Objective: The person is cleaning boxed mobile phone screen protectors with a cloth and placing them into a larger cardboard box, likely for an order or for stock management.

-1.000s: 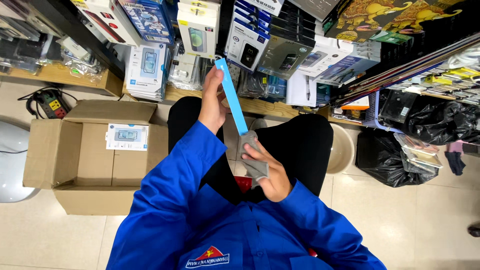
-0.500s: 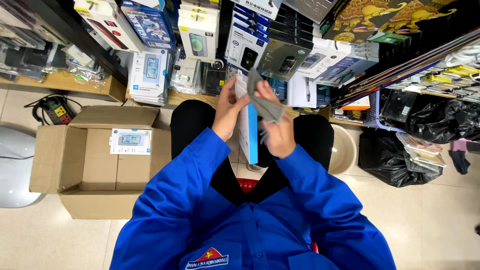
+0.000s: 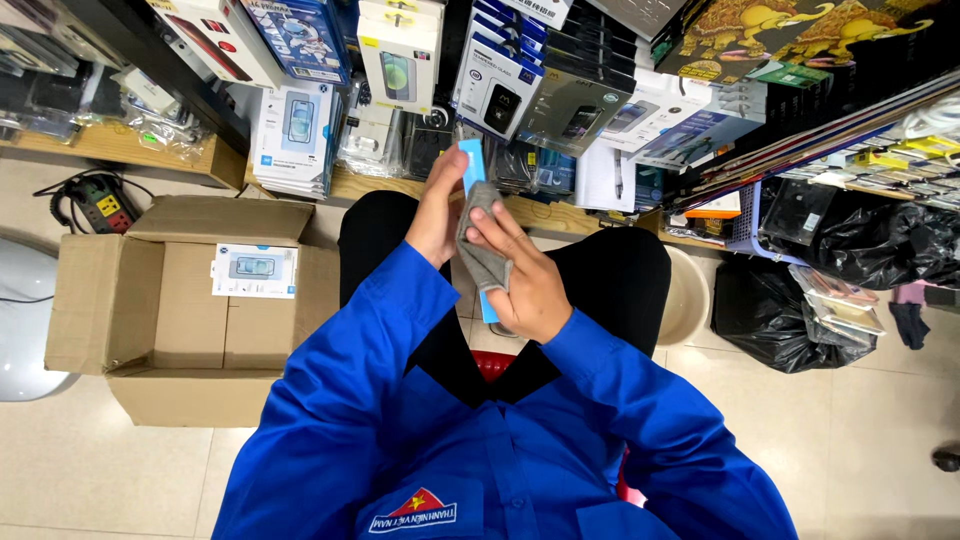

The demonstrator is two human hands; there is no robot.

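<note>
A thin, flat blue panel stands on edge between my hands, over my lap in black trousers. My left hand grips its upper part from the left side. A grey cloth lies against the panel's right face, pressed there by my right hand with fingers flat on it. The lower end of the panel shows as a blue strip below my right palm. Both sleeves are bright blue.
A closed cardboard box with a small white packet on top sits left of my knees. Shelves of boxed goods fill the space ahead. Black plastic bags lie at right, a power strip at far left.
The blue panel went from tilted and held out long to upright close between my hands. My right hand with the cloth moved up from its lower end onto its face.
</note>
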